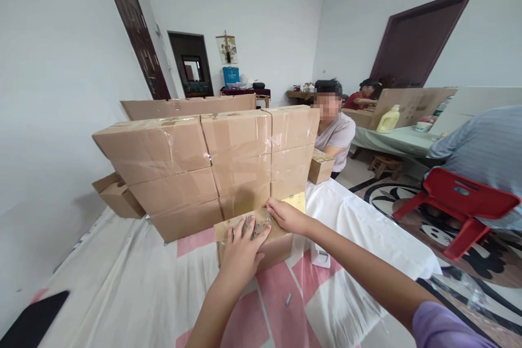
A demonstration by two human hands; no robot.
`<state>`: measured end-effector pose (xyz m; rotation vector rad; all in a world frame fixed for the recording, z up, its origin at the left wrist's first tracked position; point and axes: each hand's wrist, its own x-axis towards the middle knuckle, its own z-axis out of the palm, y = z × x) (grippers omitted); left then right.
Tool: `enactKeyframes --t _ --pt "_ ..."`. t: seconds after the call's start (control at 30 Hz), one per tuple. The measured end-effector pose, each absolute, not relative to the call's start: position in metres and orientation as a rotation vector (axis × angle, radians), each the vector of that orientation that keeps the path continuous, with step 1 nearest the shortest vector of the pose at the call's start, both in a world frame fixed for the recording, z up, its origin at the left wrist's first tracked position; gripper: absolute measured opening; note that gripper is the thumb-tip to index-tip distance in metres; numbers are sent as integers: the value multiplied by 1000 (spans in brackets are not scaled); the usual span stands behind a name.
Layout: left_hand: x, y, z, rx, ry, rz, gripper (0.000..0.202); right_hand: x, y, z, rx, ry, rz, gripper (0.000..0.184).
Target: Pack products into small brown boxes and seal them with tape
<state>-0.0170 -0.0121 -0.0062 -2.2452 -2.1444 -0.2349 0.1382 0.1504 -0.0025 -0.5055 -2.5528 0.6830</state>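
A small cardboard box (274, 256) lies on the cloth in front of me, with shiny clear tape (265, 215) on its top. My left hand (243, 247) rests flat on the box top, fingers spread. At the far right corner of the box, my right hand (286, 216) is closed, its fingertips pinching what looks like the tape; the fingers partly hide it. Just behind the box stands a wall of stacked, taped cardboard boxes (238, 155). A yellow sheet (299, 202) shows between that wall and my right hand.
A white holder (320, 256) stands right of the box, and a small grey cylinder (288, 299) lies nearer me. An opened carton (120, 196) sits at left. Across the table a person (336, 130) sits by another box (321, 166). A red chair (468, 190) stands at right.
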Motion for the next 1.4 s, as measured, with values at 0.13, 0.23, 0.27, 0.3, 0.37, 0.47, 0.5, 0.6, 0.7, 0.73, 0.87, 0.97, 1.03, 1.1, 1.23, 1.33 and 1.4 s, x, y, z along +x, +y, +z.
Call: enactKeyframes --t 0.13,0.23,0.27,0.3,0.37,0.47,0.5,0.6,0.7,0.73,0.87,0.97,1.03,1.1,1.23,1.33,1.4 --pt "-17 -12 -10 -2231 -2110 -257 67 138 152 -1 -459 -2540 716 19" --pt "-15 -13 -11 -2191 -2098 -269 68 141 153 4 -436 -2506 786 19" --pt "-14 -13 -11 -2176 -2103 -264 68 142 154 6 -410 -2497 812 19" --pt "-13 -13 -11 -2164 -2113 -256 68 143 155 8 -377 -2492 839 20" --pt "-11 -13 -10 -2160 -2127 -245 66 144 156 10 -322 -2501 891 21" --pt "-11 -12 -12 -2174 -2129 -244 64 144 159 10 -300 -2574 920 21" --pt "-11 -11 -13 -2174 -2127 -247 64 144 161 9 -298 -2600 912 20" --pt "-12 -11 -15 -2173 -2120 -256 64 141 164 3 -284 -2663 852 19" --pt "-12 -11 -12 -2167 -2140 -254 61 139 167 -2 -280 -2708 775 20" --pt "-11 -11 -11 -2163 -2154 -253 62 138 167 -2 -274 -2718 757 20" --pt "-6 -11 -8 -2144 -2178 -267 79 139 167 0 -256 -2735 734 18" --pt "-1 -8 -9 -2120 -2195 -240 76 139 165 4 -263 -2740 747 15" --pt "2 -7 -11 -2099 -2211 -219 72 139 164 7 -268 -2744 754 13" --pt "4 -6 -14 -2079 -2223 -206 70 139 162 7 -295 -2737 771 11" --pt "6 -3 -20 -2038 -2221 -212 67 139 164 -1 -468 -2525 1012 19" --pt "9 -1 -25 -2036 -2176 -247 64 137 167 -15 -581 -2319 1118 28" --pt "10 -1 -29 -2054 -2110 -276 63 134 168 -26 -663 -2170 1158 31"
